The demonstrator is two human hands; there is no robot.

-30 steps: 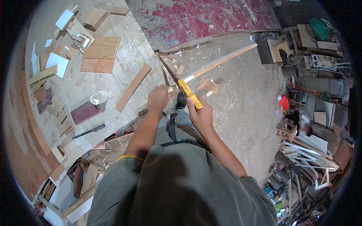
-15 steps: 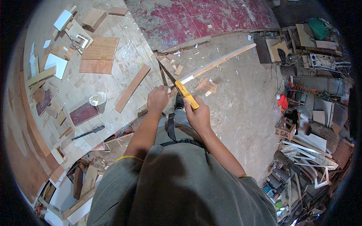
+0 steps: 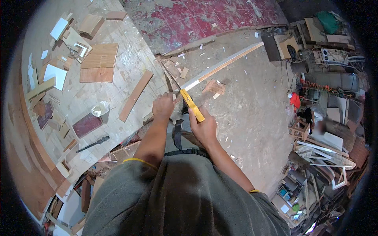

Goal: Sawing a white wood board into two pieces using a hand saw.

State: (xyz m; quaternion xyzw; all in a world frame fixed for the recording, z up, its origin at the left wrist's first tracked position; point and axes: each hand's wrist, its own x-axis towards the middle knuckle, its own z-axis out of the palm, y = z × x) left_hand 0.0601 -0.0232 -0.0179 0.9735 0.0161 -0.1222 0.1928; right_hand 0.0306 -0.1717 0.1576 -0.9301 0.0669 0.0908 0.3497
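Observation:
My right hand [image 3: 203,124] grips the yellow handle [image 3: 189,103] of a hand saw, whose dark blade [image 3: 169,72] reaches forward and left past the bench edge. The saw crosses a long strip of wood [image 3: 232,59] with a white top and pale brown side, running off to the upper right over the floor. My left hand [image 3: 163,105] is closed on the near end of that strip at the edge of the worn bench [image 3: 138,47], just left of the saw. A loose brown board [image 3: 135,96] lies on the bench beside my left hand.
Bench holds offcuts [image 3: 97,59], a white tub [image 3: 100,108] and a dark tool [image 3: 93,144]. Concrete floor [image 3: 248,118] has scraps [image 3: 214,87]; red tiles [image 3: 220,13] lie ahead. A person [image 3: 313,118] is among piled timber [image 3: 323,157] and clutter at right, near an orange coiled hose [image 3: 317,86].
The saw and my right hand have drawn back toward me and slightly left. My left hand keeps its hold on the strip; the surroundings have shifted slightly in view.

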